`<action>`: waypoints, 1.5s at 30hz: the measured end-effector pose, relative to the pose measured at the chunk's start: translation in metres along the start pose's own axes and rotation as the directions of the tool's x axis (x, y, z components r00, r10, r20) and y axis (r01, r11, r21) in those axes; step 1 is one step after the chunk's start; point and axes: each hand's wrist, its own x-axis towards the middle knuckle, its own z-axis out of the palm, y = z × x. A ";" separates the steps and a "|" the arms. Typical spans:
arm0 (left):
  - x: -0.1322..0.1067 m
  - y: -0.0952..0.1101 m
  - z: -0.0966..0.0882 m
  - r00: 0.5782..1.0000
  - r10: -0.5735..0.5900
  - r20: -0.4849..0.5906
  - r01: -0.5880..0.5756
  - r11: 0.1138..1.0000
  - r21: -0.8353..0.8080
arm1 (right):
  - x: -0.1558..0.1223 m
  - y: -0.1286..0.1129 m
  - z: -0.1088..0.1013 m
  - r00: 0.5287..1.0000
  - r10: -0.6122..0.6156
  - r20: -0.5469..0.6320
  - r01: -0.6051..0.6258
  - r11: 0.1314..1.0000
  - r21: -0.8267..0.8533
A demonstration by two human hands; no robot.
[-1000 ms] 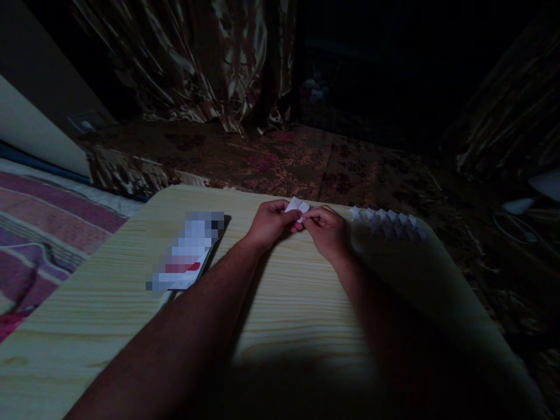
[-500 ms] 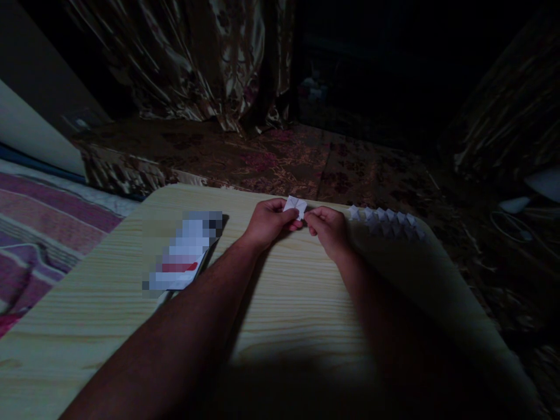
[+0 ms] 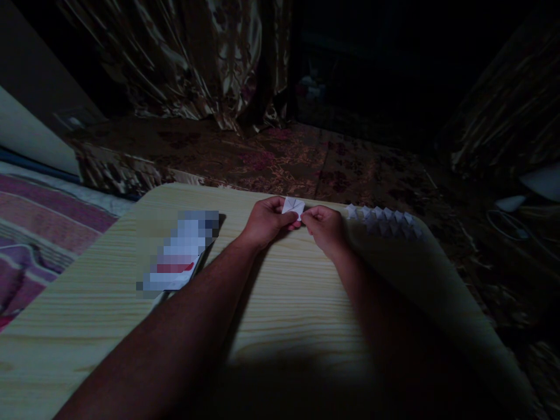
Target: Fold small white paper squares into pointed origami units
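Observation:
A small piece of folded white paper (image 3: 294,205) with crease lines is held up near the far edge of the wooden table. My left hand (image 3: 269,220) pinches it from the left, its thumb across the lower part. At the paper's lower right corner, the closed fingertips of my right hand (image 3: 322,226) meet its edge; whether they grip it firmly is hard to make out. To the right of my right hand, several white folded paper stars (image 3: 387,217) lie in rows, the nearer ones in shadow.
A phone-like flat device (image 3: 181,251), its screen blurred out, lies on the table (image 3: 280,303) left of my left forearm. Beyond the far edge is a patterned cloth ledge (image 3: 280,154) under curtains. A striped bedspread (image 3: 39,233) is at the left; a white cable (image 3: 503,224) at the right.
The view has shifted slightly, so everything sits a little further left. Both hands stay at the paper, with scarcely any movement of the fingers.

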 end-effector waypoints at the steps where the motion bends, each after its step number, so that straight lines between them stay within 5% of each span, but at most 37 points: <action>1: 0.000 0.000 0.000 1.000 0.000 0.001 0.000 1.000 -0.004 | 0.000 0.001 0.000 1.000 -0.005 -0.007 0.005 1.000 -0.003; 36: -0.001 0.001 0.004 0.997 -0.023 -0.076 0.020 0.999 -0.042 | -0.001 0.000 0.002 1.000 -0.004 0.000 0.004 0.998 -0.060; 45: 0.000 0.000 0.002 0.998 -0.024 -0.062 0.023 1.000 -0.017 | 0.000 -0.002 0.000 0.999 0.035 0.035 -0.036 0.999 0.040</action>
